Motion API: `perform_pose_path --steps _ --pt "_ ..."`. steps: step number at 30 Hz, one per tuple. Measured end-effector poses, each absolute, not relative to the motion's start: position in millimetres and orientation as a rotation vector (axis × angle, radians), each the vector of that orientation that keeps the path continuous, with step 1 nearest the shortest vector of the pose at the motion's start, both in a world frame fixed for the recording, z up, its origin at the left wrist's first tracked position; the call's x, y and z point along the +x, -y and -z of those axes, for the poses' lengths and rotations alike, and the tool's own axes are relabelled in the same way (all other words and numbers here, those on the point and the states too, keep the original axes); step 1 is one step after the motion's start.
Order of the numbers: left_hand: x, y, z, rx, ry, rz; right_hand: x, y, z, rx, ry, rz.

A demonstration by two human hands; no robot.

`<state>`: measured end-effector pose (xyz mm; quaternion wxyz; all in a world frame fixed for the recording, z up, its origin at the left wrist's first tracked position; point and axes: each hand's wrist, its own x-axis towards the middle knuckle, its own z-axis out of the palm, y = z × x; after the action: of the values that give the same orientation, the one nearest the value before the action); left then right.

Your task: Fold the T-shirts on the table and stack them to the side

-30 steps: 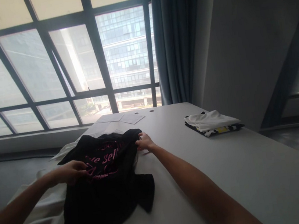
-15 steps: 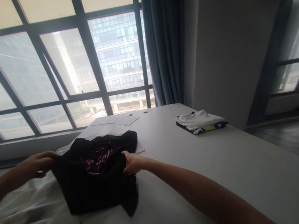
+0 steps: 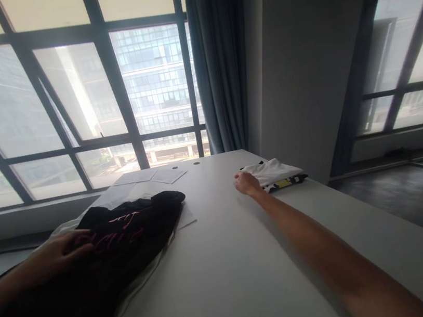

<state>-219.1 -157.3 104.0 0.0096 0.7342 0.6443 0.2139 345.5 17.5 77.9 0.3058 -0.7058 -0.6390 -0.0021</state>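
I'm looking along a white table [image 3: 218, 262] that is stretching toward gridded windows [image 3: 80, 93] and a hanging blue curtain [image 3: 221, 62]. The black shirt [image 3: 132, 243] is lying on the table's left, near loose papers [image 3: 169, 176]. The left hand [image 3: 54, 259] is overlapping it, thumb and fingers parting; the right hand [image 3: 245, 182] is curling beside the folded clothes [image 3: 276, 171], whether gripping I can't tell.

left hand [image 3: 58, 258]: blurred | black shirt [image 3: 130, 254]: cropped left | stack [image 3: 276, 171]: corner behind right hand [image 3: 247, 182]
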Motion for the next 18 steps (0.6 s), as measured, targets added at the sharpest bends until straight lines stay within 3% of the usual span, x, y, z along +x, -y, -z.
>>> perform_pose_path --steps 3,8,13,18 --pt "-146.5 104.1 -80.8 2.533 -1.664 -0.339 399.1 -31.8 -65.2 -1.999 1.633 0.176" --pt "-63.1 42.9 -51.4 2.629 -1.684 -0.129 431.9 -36.9 -23.9 -2.180 1.621 0.213" --pt "-43.7 -13.5 -15.3 2.410 -1.830 -0.060 442.6 -41.7 9.4 -2.188 1.618 0.260" --pt "-59.3 -55.2 -6.4 2.313 -2.012 -0.173 448.0 -43.8 8.7 -2.154 1.517 0.365"
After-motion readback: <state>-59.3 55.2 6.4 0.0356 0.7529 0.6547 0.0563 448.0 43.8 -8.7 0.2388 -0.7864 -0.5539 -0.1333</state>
